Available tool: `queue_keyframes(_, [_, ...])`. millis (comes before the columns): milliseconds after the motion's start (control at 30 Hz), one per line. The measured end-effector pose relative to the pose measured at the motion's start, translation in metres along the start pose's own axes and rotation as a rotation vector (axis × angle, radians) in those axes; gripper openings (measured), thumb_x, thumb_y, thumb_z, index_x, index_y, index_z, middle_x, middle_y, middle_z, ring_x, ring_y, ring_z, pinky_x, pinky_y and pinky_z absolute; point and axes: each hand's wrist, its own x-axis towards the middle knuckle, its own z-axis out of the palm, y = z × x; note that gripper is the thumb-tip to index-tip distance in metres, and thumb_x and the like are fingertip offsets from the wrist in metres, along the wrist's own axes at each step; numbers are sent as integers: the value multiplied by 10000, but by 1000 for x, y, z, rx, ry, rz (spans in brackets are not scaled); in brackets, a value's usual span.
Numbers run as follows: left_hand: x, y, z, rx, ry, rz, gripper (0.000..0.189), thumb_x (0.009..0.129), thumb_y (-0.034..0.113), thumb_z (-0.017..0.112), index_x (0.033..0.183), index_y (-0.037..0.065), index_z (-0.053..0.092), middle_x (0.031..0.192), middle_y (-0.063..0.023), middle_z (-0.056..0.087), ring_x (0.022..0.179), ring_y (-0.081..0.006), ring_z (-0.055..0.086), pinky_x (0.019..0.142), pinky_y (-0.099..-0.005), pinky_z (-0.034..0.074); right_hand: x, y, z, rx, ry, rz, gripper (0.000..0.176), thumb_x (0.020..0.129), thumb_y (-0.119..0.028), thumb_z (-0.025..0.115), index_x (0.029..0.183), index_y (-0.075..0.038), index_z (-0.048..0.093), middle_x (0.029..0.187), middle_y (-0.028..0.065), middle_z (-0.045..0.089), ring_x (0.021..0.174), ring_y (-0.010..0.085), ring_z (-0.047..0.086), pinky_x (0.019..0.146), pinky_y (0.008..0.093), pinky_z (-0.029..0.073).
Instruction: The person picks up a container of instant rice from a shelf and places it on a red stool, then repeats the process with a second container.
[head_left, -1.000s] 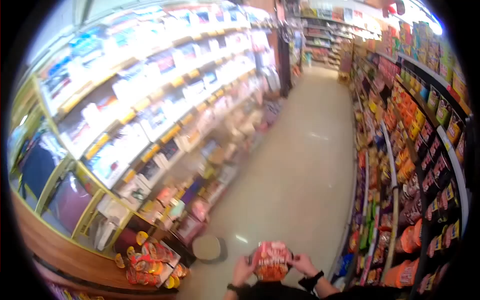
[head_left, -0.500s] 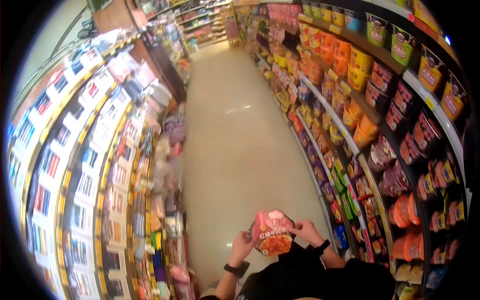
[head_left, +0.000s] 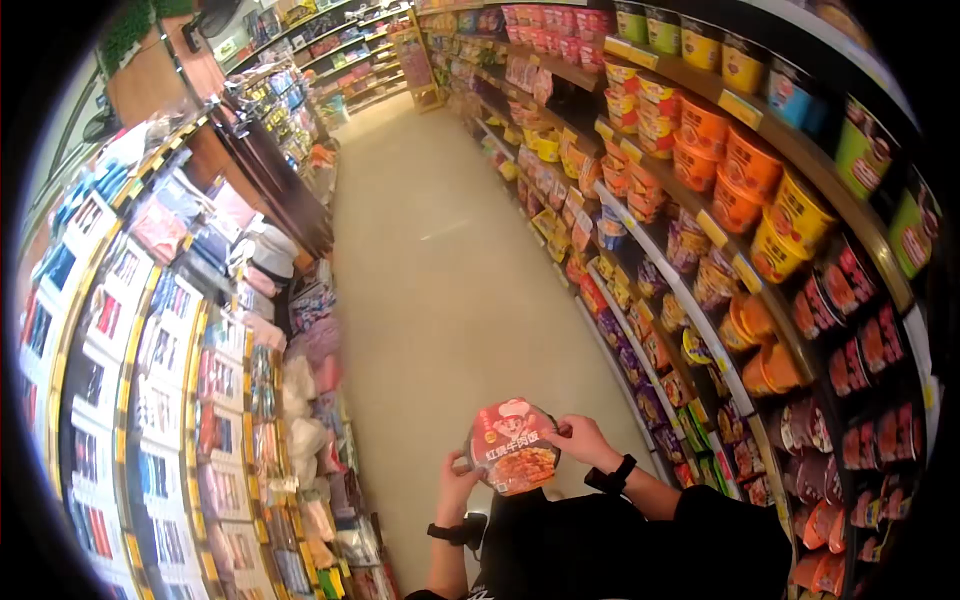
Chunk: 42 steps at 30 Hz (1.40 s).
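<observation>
Holding: pack (head_left: 515, 450), lower centre of frame.
Left hand (head_left: 459, 488) gripping its left edge; right hand (head_left: 584, 442) gripping its right edge, higher in frame; pack between, no clear long axis.

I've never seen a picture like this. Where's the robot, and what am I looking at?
There is no robot, just a person working with bare hands. The camera is worn on the head and looks forward and down, so the arms reach in from the bottom. The left hand and right hand hold a red package between them, printed with a cartoon chef and food. Beyond is an aisle floor. The right shelves carry colourful tubs; the left shelves carry many packaged goods.
</observation>
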Motion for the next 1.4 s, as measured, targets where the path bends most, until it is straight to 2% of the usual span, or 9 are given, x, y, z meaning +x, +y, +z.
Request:
queue_keyframes(200, [206,69,-8,14,49,98,468,739,-18,659,1168,-40,475,847,-132,624,736,-157,609,639,-269,490,207,5,16,-46,-114,28,228,749,-170,694,830,27,612,714,97,643,659,135,611,619,279,491])
queue_keyframes(467, [435,209,64,533,-66,447,450,760,44,628,1191,-14,515,836,-111,623,669,-161,595,618,-263,477,395,-54,-67,-153,285,32,263,710,-202,708,852,-1,617,689,116,615,642,181,622,580,318,479])
queue_keyframes(767, [625,372,239,109,-456,326,424,827,29,569,1228,-30,445,995,-139,606,750,-170,633,666,-278,513,579,0,-148,352,766,23,210,799,12,588,1002,38,538,923,93,589,589,128,614,515,247,483])
queue_keyframes(900, [735,411,322,241,-630,568,535,799,-14,546,1310,-5,387,1139,-193,515,788,-225,642,686,-313,526,655,-38,-221,-416,1132,-246,247,827,-8,579,1059,19,499,926,89,574,705,146,625,602,254,487])
queue_keyframes(933, [741,420,332,202,-612,633,553,786,-26,542,1316,7,387,1141,-185,502,793,-230,634,688,-316,524,664,-45,-234,50,975,-28,278,828,-34,592,1083,20,494,895,87,560,760,165,625,658,270,486])
queue_keyframes(1033, [807,471,409,250,-635,930,614,748,-57,542,1333,27,375,1163,-160,439,806,-214,619,700,-301,517,724,-48,-278,48,1117,-100,313,828,-47,598,1106,36,482,957,106,538,794,164,626,685,273,481])
queue_keyframes(1133, [834,508,466,84,-772,737,623,717,-64,559,1312,27,398,1123,-141,426,794,-208,615,706,-291,514,764,-45,-317,12,1251,-57,424,786,-50,621,1138,127,463,951,176,526,780,249,627,644,322,487])
queue_keyframes(1233, [907,489,540,-63,-902,767,607,698,-67,560,1284,17,427,1092,-139,433,788,-195,611,698,-287,515,802,-18,-352,-257,1318,-20,319,819,-29,586,1101,71,474,1012,138,485,836,226,637,715,277,478])
queue_keyframes(1400, [971,495,611,-73,-1064,651,572,660,-78,555,1222,0,486,1089,-168,438,791,-246,596,674,-308,508,851,25,-408,-71,1280,142,248,830,-55,594,1057,25,534,1022,131,580,777,171,622,699,278,486])
